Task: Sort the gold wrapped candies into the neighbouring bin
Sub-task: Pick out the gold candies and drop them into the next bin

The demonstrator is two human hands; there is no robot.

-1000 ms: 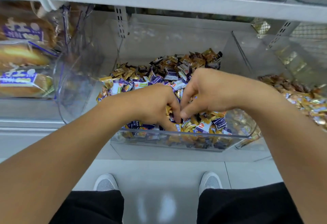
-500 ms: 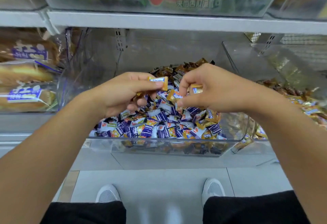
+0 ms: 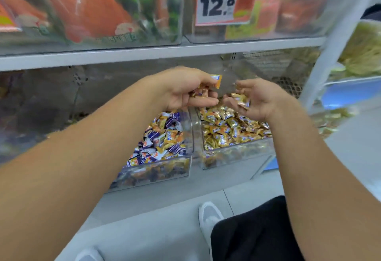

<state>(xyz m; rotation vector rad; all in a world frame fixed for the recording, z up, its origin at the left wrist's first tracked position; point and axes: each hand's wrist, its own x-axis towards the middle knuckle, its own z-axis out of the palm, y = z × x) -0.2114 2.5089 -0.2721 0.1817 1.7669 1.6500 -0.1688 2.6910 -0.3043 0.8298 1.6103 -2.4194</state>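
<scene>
Bright even shop light, heavy motion blur on upper shelves, wide-angle bending at edges

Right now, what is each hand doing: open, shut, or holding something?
Left hand: holds gold wrapped candies, fingers curled round them.
Right hand: cupped palm up, gold candy in its loosely curled fingers, above the gold bin.

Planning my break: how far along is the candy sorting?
Done: the right bin holds many gold candies. In hand: left hand and right hand each hold gold candies above the bins. Left: gold candies still mixed among purple ones in the left bin.
</scene>
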